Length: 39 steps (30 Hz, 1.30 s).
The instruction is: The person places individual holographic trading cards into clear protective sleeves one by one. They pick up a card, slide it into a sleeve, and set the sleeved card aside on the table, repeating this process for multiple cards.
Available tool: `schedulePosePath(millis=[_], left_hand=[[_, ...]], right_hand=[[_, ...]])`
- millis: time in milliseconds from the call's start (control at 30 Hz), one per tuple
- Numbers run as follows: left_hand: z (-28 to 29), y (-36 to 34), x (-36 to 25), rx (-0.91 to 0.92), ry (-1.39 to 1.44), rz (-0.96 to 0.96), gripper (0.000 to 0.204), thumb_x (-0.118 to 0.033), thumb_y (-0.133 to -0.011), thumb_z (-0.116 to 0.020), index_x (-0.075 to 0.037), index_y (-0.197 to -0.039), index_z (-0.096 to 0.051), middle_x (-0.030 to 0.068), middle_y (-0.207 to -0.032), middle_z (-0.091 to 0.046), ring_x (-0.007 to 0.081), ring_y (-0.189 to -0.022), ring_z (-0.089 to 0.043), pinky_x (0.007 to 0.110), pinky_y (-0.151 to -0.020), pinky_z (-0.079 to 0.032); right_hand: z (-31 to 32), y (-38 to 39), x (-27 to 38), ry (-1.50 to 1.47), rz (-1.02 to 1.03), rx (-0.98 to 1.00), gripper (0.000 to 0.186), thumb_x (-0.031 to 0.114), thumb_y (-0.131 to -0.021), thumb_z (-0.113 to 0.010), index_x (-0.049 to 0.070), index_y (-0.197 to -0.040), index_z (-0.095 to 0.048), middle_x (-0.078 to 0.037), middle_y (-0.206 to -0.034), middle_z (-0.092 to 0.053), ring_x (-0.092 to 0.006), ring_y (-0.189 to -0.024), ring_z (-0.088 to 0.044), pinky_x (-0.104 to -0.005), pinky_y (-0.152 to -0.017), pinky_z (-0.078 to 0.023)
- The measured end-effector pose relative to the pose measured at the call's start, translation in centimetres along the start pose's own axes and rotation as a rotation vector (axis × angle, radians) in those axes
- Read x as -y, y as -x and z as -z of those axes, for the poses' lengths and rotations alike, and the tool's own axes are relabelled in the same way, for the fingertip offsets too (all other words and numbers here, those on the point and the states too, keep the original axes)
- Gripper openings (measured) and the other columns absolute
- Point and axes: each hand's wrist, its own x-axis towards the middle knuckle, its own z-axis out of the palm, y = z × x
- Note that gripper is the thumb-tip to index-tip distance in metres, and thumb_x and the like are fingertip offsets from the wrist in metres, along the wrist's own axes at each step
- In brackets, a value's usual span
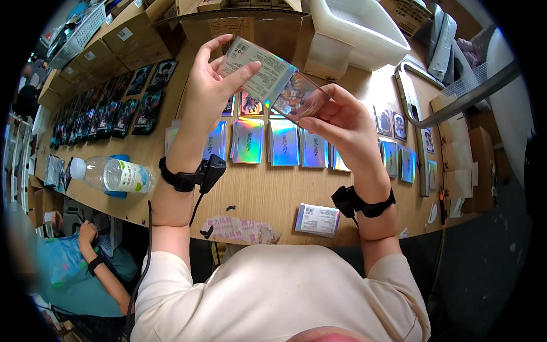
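My left hand (215, 77) is closed on a silver, rainbow-shiny card packet (261, 74), its printed back up and the thumb lying across it. In my right hand (342, 117), a picture card (301, 98) is pinched between thumb and fingers. Card and packet meet end to end, held tilted above the table; whether the card is partly inside or only overlaps, I cannot tell. Below them stands a row of shiny packet stacks (284, 142), with picture cards (250, 104) behind. A small stack of printed-back packets (317, 220) lies near the table's front edge.
Dark foil packs (147, 113) lie in rows on the left, near a plastic bottle (122, 175). Cardboard boxes (233, 28) and a white bin (362, 34) line the back. A metal frame (416, 128) stands right. Another person (85, 273) sits at lower left.
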Motion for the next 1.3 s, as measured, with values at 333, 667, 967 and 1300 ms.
schedulePosePath(millis=[333, 667, 967, 1300], left_hand=[[1.2, -0.4, -0.5, 0.054, -0.167, -0.102, 0.057, -0.002, -0.078, -0.078, 0.004, -0.129, -0.052, 0.0124, -0.107, -0.067, 0.0149, -0.094, -0.068, 0.028, -0.084, -0.058], [0.6, -0.1, -0.4, 0.069, 0.202, 0.019, 0.078, -0.014, -0.088, -0.072, 0.001, -0.147, -0.023, 0.0192, -0.118, -0.062, 0.0203, -0.1, -0.067, 0.031, -0.084, -0.058], [0.1, 0.3, -0.4, 0.06, 0.06, 0.043, 0.069, -0.001, -0.083, -0.072, 0.004, -0.14, -0.033, 0.0171, -0.101, -0.07, 0.0199, -0.09, -0.07, 0.033, -0.074, -0.062], [0.8, 0.1, -1.0, 0.052, -0.01, 0.088, 0.071, 0.004, -0.083, -0.069, -0.007, -0.145, -0.036, 0.0125, -0.104, -0.07, 0.0123, -0.089, -0.068, 0.022, -0.072, -0.059]], right_hand=[[-0.3, 0.0, 0.5, 0.119, -0.022, -0.009, 0.045, -0.002, -0.084, -0.072, 0.002, -0.121, -0.048, -0.009, -0.087, -0.07, -0.0113, -0.084, -0.067, -0.0228, -0.074, -0.052], [0.5, -0.5, -0.2, 0.03, 0.02, -0.17, 0.046, -0.002, -0.084, -0.072, 0.0, -0.123, -0.047, -0.009, -0.084, -0.07, -0.0119, -0.082, -0.067, -0.0237, -0.073, -0.053], [-0.1, -0.6, -0.3, 0.104, -0.004, -0.109, 0.049, -0.003, -0.084, -0.072, 0.0, -0.125, -0.046, -0.009, -0.084, -0.07, -0.0124, -0.081, -0.068, -0.0236, -0.074, -0.053], [-0.4, -0.5, -0.2, 0.29, 0.099, -0.096, 0.055, -0.006, -0.079, -0.072, 0.005, -0.127, -0.048, -0.008, -0.085, -0.071, -0.0113, -0.083, -0.067, -0.023, -0.069, -0.05]])
